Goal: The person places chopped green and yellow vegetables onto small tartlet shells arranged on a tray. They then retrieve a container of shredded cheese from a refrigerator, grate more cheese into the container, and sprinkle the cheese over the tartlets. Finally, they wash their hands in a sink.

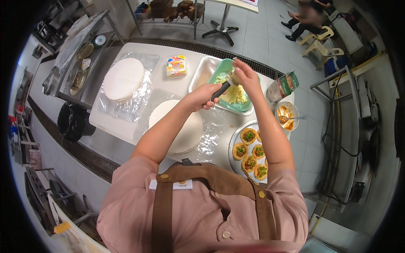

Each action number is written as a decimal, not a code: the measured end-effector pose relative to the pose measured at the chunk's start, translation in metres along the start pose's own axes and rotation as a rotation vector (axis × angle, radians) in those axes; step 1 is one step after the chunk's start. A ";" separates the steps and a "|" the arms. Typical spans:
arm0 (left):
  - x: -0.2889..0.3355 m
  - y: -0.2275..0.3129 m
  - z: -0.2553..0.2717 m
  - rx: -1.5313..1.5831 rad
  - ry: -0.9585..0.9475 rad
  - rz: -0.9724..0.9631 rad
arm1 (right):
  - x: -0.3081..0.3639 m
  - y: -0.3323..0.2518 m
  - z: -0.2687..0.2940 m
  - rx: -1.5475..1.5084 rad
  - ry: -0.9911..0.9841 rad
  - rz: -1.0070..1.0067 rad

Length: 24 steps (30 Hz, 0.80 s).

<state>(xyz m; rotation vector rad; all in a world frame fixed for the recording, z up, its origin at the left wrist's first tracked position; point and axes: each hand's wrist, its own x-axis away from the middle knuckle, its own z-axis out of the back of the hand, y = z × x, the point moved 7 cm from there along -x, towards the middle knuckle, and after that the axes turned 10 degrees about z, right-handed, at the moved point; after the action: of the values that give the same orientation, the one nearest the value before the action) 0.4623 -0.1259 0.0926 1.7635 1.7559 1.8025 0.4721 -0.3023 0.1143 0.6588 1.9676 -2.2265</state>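
Left fingers (211,104): wrapped round your black-handled grater (222,90), brace it
Right fingers (244,67): can't tell what you're holding, mind your knuckles
Green tub (242,108): grate low over it

At mid-frame, a white table (175,83) carries plastic sheets (135,107) leftward, a packet (176,65) and metal tray (205,69) above centre, and a bag (282,87), bowl (295,109) and round platter (237,165) rightward.
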 end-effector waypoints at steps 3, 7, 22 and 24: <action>0.006 0.004 -0.003 -0.005 -0.022 -0.011 | 0.000 -0.018 0.006 0.433 0.049 0.071; 0.012 0.014 -0.004 -0.007 -0.013 -0.038 | 0.013 -0.029 -0.006 0.523 0.003 0.169; 0.008 0.008 -0.010 0.052 -0.059 -0.051 | -0.006 0.004 0.025 0.266 0.124 -0.023; 0.009 0.010 -0.009 0.062 -0.044 -0.065 | 0.012 -0.015 -0.004 0.478 -0.013 0.176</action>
<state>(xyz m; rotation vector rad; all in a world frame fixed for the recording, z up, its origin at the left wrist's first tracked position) 0.4590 -0.1292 0.1079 1.7328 1.8485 1.6891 0.4564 -0.2938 0.1234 0.8217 1.3071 -2.5875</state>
